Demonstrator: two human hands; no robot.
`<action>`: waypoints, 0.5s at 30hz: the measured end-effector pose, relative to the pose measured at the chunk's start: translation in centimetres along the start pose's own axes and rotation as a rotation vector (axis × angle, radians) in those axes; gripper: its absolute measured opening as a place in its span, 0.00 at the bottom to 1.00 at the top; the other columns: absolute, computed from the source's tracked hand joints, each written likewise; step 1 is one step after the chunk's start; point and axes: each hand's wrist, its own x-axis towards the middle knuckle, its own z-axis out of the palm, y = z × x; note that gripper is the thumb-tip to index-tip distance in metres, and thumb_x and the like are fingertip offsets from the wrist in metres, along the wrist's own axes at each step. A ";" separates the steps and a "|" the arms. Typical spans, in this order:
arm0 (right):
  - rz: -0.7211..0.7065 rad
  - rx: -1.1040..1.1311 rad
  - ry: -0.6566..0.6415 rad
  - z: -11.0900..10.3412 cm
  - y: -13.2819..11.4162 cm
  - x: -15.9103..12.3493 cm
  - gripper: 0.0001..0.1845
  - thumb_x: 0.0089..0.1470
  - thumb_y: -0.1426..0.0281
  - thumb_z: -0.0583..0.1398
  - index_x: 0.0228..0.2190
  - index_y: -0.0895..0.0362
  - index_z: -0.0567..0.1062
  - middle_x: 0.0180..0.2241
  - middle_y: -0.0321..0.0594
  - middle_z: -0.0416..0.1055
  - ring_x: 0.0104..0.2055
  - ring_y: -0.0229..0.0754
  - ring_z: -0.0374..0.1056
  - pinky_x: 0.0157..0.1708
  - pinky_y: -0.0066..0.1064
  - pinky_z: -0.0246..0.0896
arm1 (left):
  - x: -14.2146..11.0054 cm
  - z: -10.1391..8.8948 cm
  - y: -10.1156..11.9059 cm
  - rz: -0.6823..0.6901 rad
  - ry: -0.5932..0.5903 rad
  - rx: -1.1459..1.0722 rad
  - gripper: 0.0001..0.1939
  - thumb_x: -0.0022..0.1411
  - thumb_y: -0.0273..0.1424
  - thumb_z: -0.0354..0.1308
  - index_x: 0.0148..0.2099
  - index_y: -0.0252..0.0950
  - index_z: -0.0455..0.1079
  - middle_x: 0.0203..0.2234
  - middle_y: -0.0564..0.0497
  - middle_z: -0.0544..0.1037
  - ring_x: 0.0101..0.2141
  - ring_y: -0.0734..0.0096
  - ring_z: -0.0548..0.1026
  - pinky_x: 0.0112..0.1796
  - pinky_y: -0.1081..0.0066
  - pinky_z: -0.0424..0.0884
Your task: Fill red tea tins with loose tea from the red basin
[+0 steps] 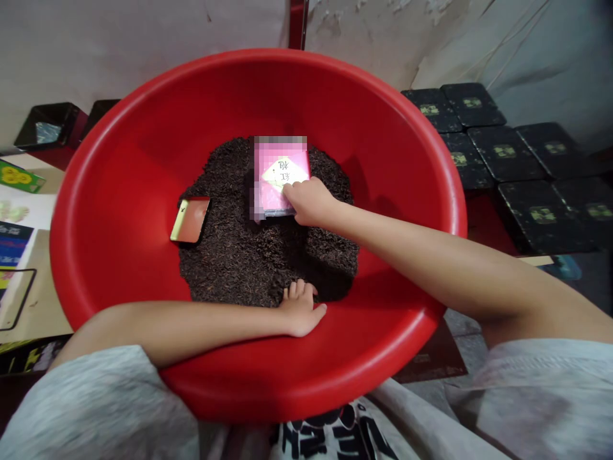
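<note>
A large red plastic basin [258, 390] holds a heap of dark, dry loose leaves that look like tea [230, 255]. My right hand [311, 201] grips the near right edge of a pink tea tin [294, 160] with a pale diamond label and characters, partly blurred out. The tin is over the far part of the heap. My left hand [301, 310] rests at the near edge of the heap, fingertips against the leaves and thumb spread apart. Toward the left, a small tin lid [192, 219] lies tilted at the heap's edge.
Several black square tins [505, 153] with gold labels stand in rows at the right. At the left are an open dark tin [50, 128], a green package with yellow flowers [20, 176] and printed cardboard [45, 281]. A worn wall [191, 32] rises behind the basin.
</note>
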 end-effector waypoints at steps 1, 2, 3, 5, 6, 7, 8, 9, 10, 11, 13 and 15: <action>0.008 -0.004 0.000 0.0 -0.1 0.0 0.20 0.44 0.75 0.56 0.43 0.65 0.67 0.39 0.52 0.71 0.40 0.53 0.69 0.33 0.35 0.54 | 0.1 -0.3 -0.2 0.027 -0.012 0.039 0.20 0.61 0.39 0.43 0.49 0.31 0.61 0.47 0.40 0.65 0.50 0.55 0.64 0.50 0.57 0.62; 0.012 -0.008 -0.001 0.0 -0.2 0.0 0.20 0.44 0.75 0.56 0.42 0.65 0.67 0.39 0.52 0.71 0.40 0.53 0.69 0.34 0.35 0.54 | 0.2 -0.5 -0.4 0.054 -0.018 0.076 0.20 0.62 0.39 0.43 0.49 0.31 0.62 0.47 0.40 0.65 0.50 0.54 0.63 0.50 0.56 0.62; 0.012 -0.011 0.001 0.1 -0.3 -0.1 0.20 0.44 0.75 0.56 0.42 0.65 0.66 0.39 0.53 0.71 0.40 0.52 0.68 0.34 0.35 0.55 | 0.3 -0.7 -0.7 0.080 -0.009 0.113 0.20 0.62 0.39 0.43 0.49 0.31 0.62 0.47 0.40 0.65 0.50 0.54 0.63 0.50 0.56 0.62; 0.004 -0.017 0.006 0.1 -0.4 -0.1 0.19 0.44 0.75 0.56 0.42 0.65 0.66 0.39 0.53 0.71 0.40 0.52 0.68 0.35 0.36 0.55 | 0.9 -1.0 -1.6 0.135 0.059 0.195 0.20 0.61 0.39 0.46 0.49 0.31 0.63 0.48 0.39 0.65 0.50 0.52 0.63 0.47 0.57 0.65; 0.000 -0.019 0.010 0.2 -0.5 -0.1 0.19 0.45 0.75 0.56 0.42 0.65 0.66 0.39 0.53 0.71 0.40 0.52 0.68 0.35 0.36 0.55 | 1.3 -1.2 -2.3 0.176 0.106 0.247 0.20 0.60 0.39 0.47 0.49 0.31 0.63 0.48 0.38 0.65 0.50 0.52 0.63 0.45 0.58 0.66; 0.000 -0.020 0.012 0.2 -0.6 -0.1 0.19 0.45 0.76 0.56 0.42 0.66 0.66 0.38 0.53 0.71 0.40 0.52 0.68 0.35 0.36 0.55 | 1.8 -1.3 -3.0 0.233 0.149 0.303 0.21 0.60 0.40 0.47 0.49 0.30 0.63 0.48 0.37 0.66 0.49 0.51 0.64 0.44 0.58 0.67; 0.001 -0.019 0.012 0.2 -0.7 -0.2 0.18 0.45 0.76 0.56 0.42 0.66 0.66 0.38 0.54 0.71 0.40 0.52 0.68 0.35 0.36 0.56 | 2.3 -1.4 -3.8 0.301 0.181 0.360 0.22 0.60 0.41 0.47 0.50 0.30 0.64 0.47 0.37 0.67 0.49 0.51 0.65 0.43 0.58 0.68; 0.004 -0.015 0.009 0.2 -0.8 -0.2 0.18 0.45 0.77 0.55 0.42 0.66 0.66 0.38 0.54 0.71 0.40 0.52 0.69 0.35 0.36 0.56 | 2.8 -1.5 -4.7 0.372 0.198 0.415 0.23 0.61 0.42 0.46 0.50 0.31 0.64 0.47 0.37 0.68 0.48 0.52 0.66 0.41 0.59 0.68; 0.006 -0.008 0.004 0.2 -0.9 -0.3 0.19 0.45 0.78 0.55 0.42 0.67 0.65 0.38 0.55 0.71 0.40 0.52 0.69 0.35 0.35 0.56 | 3.3 -1.7 -5.4 0.433 0.205 0.465 0.23 0.61 0.43 0.45 0.51 0.31 0.65 0.47 0.37 0.68 0.48 0.53 0.66 0.40 0.60 0.69; 0.008 0.000 -0.003 0.1 -1.0 -0.3 0.19 0.46 0.78 0.55 0.43 0.67 0.65 0.38 0.55 0.71 0.40 0.52 0.69 0.35 0.35 0.56 | 3.7 -1.8 -6.1 0.480 0.211 0.509 0.24 0.62 0.44 0.45 0.51 0.32 0.65 0.46 0.38 0.69 0.47 0.53 0.67 0.38 0.61 0.70; 0.012 0.014 -0.022 0.0 -1.3 -0.5 0.20 0.46 0.79 0.55 0.44 0.67 0.64 0.39 0.56 0.71 0.41 0.53 0.69 0.35 0.35 0.57 | 4.3 -2.1 -7.1 0.530 0.230 0.577 0.24 0.61 0.45 0.45 0.52 0.34 0.65 0.47 0.39 0.70 0.47 0.55 0.68 0.35 0.64 0.70; 0.013 0.023 -0.040 -0.2 -1.5 -0.6 0.21 0.45 0.80 0.55 0.44 0.67 0.64 0.39 0.56 0.71 0.41 0.54 0.69 0.35 0.35 0.57 | 4.7 -2.4 -7.5 0.545 0.244 0.628 0.25 0.61 0.46 0.45 0.53 0.35 0.65 0.49 0.40 0.70 0.48 0.57 0.68 0.36 0.66 0.71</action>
